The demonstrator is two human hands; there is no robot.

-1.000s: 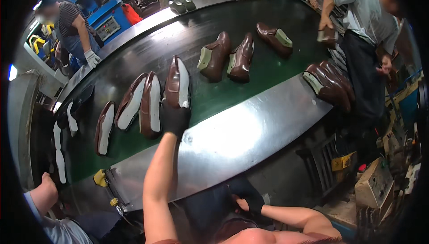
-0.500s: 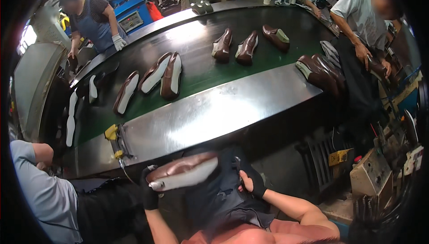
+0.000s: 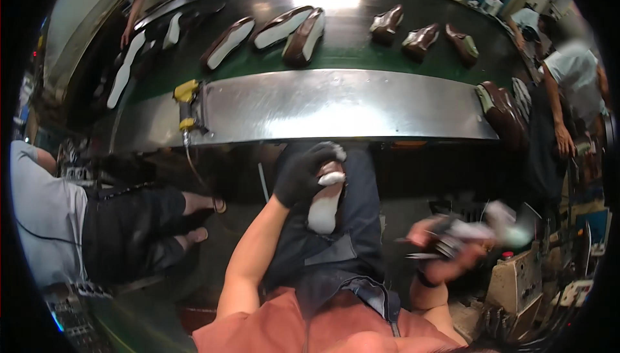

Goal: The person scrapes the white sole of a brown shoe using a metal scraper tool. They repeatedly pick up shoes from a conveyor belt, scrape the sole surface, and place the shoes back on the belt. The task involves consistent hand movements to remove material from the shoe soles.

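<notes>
My left hand, in a dark glove with bare fingertips, is closed round a brown shoe with a flat white underside, held over my lap. The underside faces up, and the fingers cover one end of the shoe. My right hand is out to the right, beside a worn control box, and smeared by motion. Thin metal prongs show at its left side and a pale blurred shape beyond it. It seems closed on something, but I cannot make out what.
A metal ledge borders the dark green belt, with a yellow air tool on it. Several brown shoes lie on the belt, others at the ledge's right end. The control box stands at right. Co-workers are left, right and across.
The view has shifted. My left hand has brought the shoe from the left over my lap and turned it toe-to-heel upright. My right hand has swung away from my lap to the right.
</notes>
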